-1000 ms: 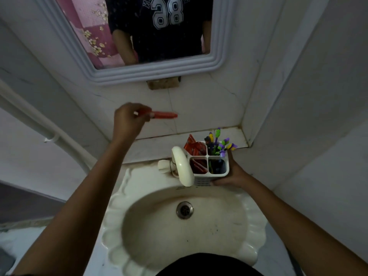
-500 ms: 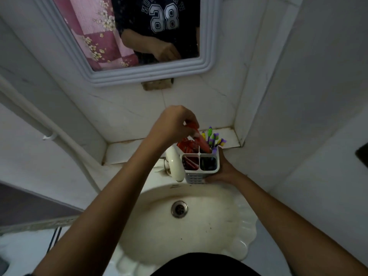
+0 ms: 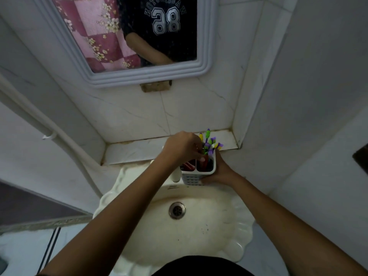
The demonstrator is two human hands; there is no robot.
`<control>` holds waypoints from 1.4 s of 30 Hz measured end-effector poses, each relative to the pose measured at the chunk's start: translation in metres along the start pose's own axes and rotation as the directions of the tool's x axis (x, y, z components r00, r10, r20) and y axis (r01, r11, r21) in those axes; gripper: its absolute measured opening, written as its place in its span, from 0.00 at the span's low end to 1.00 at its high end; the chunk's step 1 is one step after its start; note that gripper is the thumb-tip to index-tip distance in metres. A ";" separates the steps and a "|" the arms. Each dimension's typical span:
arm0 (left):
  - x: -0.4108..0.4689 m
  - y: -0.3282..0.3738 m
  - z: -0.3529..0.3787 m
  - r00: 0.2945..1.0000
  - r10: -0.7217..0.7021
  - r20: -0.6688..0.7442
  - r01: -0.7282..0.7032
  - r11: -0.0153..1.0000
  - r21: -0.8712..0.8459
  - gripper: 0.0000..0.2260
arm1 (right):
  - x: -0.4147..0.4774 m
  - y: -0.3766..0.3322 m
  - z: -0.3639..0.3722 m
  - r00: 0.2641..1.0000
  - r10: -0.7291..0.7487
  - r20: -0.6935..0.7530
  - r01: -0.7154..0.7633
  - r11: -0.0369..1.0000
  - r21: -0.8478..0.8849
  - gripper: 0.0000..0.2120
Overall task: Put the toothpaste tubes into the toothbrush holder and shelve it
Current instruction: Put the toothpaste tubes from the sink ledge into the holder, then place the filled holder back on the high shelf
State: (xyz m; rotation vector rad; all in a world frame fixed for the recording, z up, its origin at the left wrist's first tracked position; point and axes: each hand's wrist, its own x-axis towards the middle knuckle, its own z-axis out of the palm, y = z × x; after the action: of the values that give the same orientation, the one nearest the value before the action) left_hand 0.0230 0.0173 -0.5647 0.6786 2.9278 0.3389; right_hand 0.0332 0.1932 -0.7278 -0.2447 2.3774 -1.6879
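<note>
A white four-compartment toothbrush holder [image 3: 192,179] stands on the sink's back rim, next to the corner wall. My right hand [image 3: 220,172] grips its right side. Colourful toothbrushes [image 3: 208,140] stick up from a back compartment. Red toothpaste tubes [image 3: 186,166] lie in the front left compartment. My left hand [image 3: 182,147] reaches over the holder from the left, fingertips pinched on a red toothpaste tube [image 3: 206,164] that stands low in the front right compartment. The back left compartment is hidden under my left hand.
A tiled ledge [image 3: 137,151] runs behind the cream sink [image 3: 199,232], whose drain [image 3: 177,210] is in the middle. The white faucet [image 3: 176,176] is mostly hidden by my left arm. A framed mirror [image 3: 139,76] hangs above; a white pipe [image 3: 65,140] runs down on the left.
My left hand carried a red toothpaste tube from above the ledge over to the holder and lowered it into the front right compartment. My right hand stayed on the holder.
</note>
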 end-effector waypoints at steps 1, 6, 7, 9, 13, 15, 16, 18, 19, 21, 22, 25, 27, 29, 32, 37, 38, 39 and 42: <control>-0.002 -0.006 -0.002 0.999 -0.026 -0.031 0.025 0.999 -0.037 0.12 | 0.000 -0.001 0.000 1.000 -0.004 -0.002 0.004 1.000 0.014 0.63; -0.014 -0.040 -0.010 0.972 -0.186 -0.145 0.158 0.970 -0.187 0.14 | -0.003 -0.007 -0.002 0.998 0.011 -0.056 -0.005 0.995 0.095 0.57; -0.016 -0.046 -0.011 0.969 -0.200 -0.145 0.170 0.965 -0.198 0.14 | -0.005 -0.009 -0.003 0.998 0.030 -0.062 -0.021 0.991 0.129 0.55; -0.019 -0.052 -0.012 0.966 -0.229 -0.118 0.196 0.950 -0.242 0.14 | -0.007 -0.011 -0.008 0.994 0.020 -0.112 -0.004 0.990 0.139 0.53; -0.018 -0.042 -0.018 0.974 -0.226 0.001 0.208 0.897 -0.391 0.15 | -0.011 -0.042 -0.030 0.961 -0.037 -0.274 0.059 0.996 0.072 0.52; -0.017 -0.028 -0.029 0.977 -0.214 -0.014 0.171 0.817 -0.551 0.15 | -0.012 -0.074 -0.046 0.938 -0.081 -0.336 0.103 0.994 0.049 0.52; -0.017 -0.021 -0.037 0.976 -0.210 -0.062 0.128 0.775 -0.618 0.15 | -0.013 -0.094 -0.053 0.924 -0.107 -0.367 0.129 0.991 0.037 0.51; -0.016 -0.007 -0.064 0.961 -0.200 -0.193 0.013 0.727 -0.687 0.15 | -0.016 -0.135 -0.067 0.887 -0.151 -0.436 0.174 0.985 0.013 0.47; -0.016 -0.001 -0.080 0.951 -0.186 -0.247 -0.049 0.698 -0.714 0.15 | -0.018 -0.157 -0.074 0.862 -0.175 -0.475 0.195 0.981 -0.007 0.45; -0.015 0.015 -0.119 0.937 -0.152 -0.315 -0.159 0.618 -0.770 0.13 | -0.021 -0.204 -0.090 0.814 -0.222 -0.537 0.230 0.972 -0.052 0.44; -0.016 0.022 -0.140 0.927 -0.143 -0.347 -0.203 0.588 -0.783 0.13 | -0.024 -0.227 -0.097 0.794 -0.243 -0.557 0.249 0.966 -0.067 0.44; -0.019 0.043 -0.199 0.867 -0.064 -0.495 -0.393 0.524 -0.756 0.14 | -0.033 -0.292 -0.117 0.724 -0.316 -0.613 0.322 0.941 -0.105 0.44; -0.022 0.054 -0.237 0.812 0.015 -0.584 -0.502 0.531 -0.683 0.12 | -0.038 -0.334 -0.131 0.676 -0.365 -0.640 0.382 0.916 -0.118 0.46; -0.020 0.061 -0.281 0.733 0.111 -0.672 -0.599 0.573 -0.559 0.12 | -0.045 -0.378 -0.152 0.648 -0.411 -0.641 0.429 0.893 -0.139 0.46; -0.020 0.070 -0.351 0.541 0.219 -0.812 -0.672 0.693 -0.261 0.15 | -0.063 -0.453 -0.183 0.636 -0.476 -0.608 0.494 0.856 -0.154 0.40; -0.024 0.091 -0.462 0.179 0.400 -0.899 -0.298 0.893 0.338 0.16 | -0.105 -0.580 -0.218 0.633 -0.556 -0.540 0.524 0.820 -0.230 0.24; -0.021 0.093 -0.484 0.124 0.444 -0.888 -0.167 0.891 0.422 0.16 | -0.110 -0.603 -0.225 0.634 -0.539 -0.555 0.500 0.833 -0.237 0.26; -0.018 0.093 -0.503 0.107 0.463 -0.880 -0.065 0.886 0.459 0.18 | -0.114 -0.626 -0.231 0.628 -0.523 -0.576 0.476 0.844 -0.248 0.28; 0.001 0.086 -0.547 0.194 0.430 -0.882 0.095 0.886 0.453 0.22 | -0.122 -0.691 -0.243 0.581 -0.509 -0.635 0.442 0.853 -0.278 0.35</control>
State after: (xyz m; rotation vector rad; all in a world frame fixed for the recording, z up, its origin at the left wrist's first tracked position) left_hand -0.0307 -0.0108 -0.0145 1.2438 4.3002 0.1518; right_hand 0.0932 0.2184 0.0122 -0.3420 3.1668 -2.2178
